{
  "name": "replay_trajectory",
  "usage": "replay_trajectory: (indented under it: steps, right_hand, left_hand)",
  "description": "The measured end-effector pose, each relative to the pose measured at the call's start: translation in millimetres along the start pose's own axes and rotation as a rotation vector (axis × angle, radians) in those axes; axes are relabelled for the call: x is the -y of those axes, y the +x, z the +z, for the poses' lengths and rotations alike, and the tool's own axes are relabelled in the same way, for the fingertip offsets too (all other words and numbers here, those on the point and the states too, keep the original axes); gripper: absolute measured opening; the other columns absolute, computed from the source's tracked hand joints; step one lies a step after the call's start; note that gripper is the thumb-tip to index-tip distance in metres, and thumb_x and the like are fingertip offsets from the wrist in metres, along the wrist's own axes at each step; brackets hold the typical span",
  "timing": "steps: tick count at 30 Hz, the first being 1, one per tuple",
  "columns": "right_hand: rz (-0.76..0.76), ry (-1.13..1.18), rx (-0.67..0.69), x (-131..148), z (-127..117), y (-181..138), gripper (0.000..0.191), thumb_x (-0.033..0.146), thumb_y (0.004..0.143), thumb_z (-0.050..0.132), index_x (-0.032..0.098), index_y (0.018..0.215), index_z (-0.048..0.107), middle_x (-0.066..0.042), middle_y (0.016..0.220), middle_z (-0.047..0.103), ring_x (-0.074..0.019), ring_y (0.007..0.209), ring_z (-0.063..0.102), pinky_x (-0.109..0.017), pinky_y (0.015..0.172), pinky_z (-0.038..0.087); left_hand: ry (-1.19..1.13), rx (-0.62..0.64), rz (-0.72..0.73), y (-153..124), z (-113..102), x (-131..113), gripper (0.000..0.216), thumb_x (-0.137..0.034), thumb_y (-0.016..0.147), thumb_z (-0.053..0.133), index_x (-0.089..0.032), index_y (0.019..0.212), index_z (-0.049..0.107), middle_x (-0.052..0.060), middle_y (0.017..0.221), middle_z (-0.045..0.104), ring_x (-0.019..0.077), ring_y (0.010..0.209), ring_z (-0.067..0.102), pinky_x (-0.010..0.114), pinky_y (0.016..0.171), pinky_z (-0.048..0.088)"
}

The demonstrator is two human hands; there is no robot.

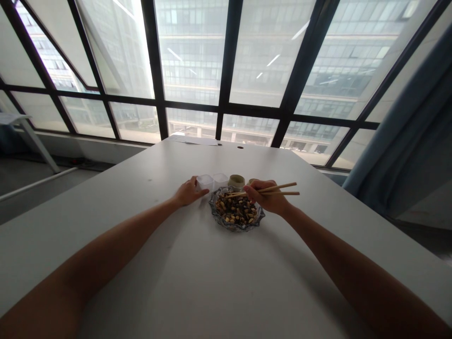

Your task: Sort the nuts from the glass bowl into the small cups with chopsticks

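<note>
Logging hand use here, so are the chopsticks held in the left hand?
No, the right hand holds the chopsticks, their tips over the glass bowl.

The left forearm [123, 245] and the right forearm [328, 245] were stretched forward and angled inward (both were bare). The left hand [187, 193] was held with its thumb [202, 192] spread from its fingers [193, 180], while the right hand [268, 197] was curled, its fingers bent in a pinching grip.
</note>
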State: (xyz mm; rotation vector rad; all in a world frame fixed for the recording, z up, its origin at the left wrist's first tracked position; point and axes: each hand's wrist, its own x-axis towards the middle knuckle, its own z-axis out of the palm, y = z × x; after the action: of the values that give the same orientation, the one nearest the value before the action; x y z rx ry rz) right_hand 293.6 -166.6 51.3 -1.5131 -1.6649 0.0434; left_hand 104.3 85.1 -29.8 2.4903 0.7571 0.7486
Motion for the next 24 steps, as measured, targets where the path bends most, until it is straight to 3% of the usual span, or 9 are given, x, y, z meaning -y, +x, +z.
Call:
replay_trajectory:
  steps: [12,20,24]
  right_hand:
    - [0.208,0.143,-0.246,-2.1,0.9,0.4,0.057,0.068,0.088,0.055,0.018,0.063,0.063,-0.001,0.045,0.059,-0.0115,0.034,0.052,-0.022,0.032,0.039]
    - [0.227,0.178,-0.011,-6.2,1.2,1.2,0.051,0.066,0.084,0.061,0.019,0.065,0.063,-0.003,0.055,0.066,-0.0149,0.047,0.062,-0.024,0.043,0.051]
    - [0.213,0.176,-0.020,-5.8,0.6,1.0,0.051,0.065,0.085,0.061,0.019,0.066,0.063,-0.003,0.054,0.066,-0.0148,0.045,0.062,-0.023,0.041,0.049]
  left_hand:
    - [0.011,0.014,-0.006,1.0,1.4,0.8,0.068,-0.064,0.076,0.065,-0.015,0.121,0.051,0.014,0.108,0.067,0.0305,0.100,0.066,0.040,0.087,0.050]
    - [0.017,0.006,0.010,1.4,1.6,1.8,0.065,-0.062,0.076,0.065,-0.015,0.119,0.052,0.014,0.107,0.067,0.0304,0.099,0.066,0.039,0.086,0.051]
    - [0.022,0.006,0.002,0.5,0.1,0.3,0.062,-0.063,0.076,0.065,-0.017,0.116,0.053,0.013,0.105,0.068,0.0301,0.097,0.066,0.039,0.083,0.051]
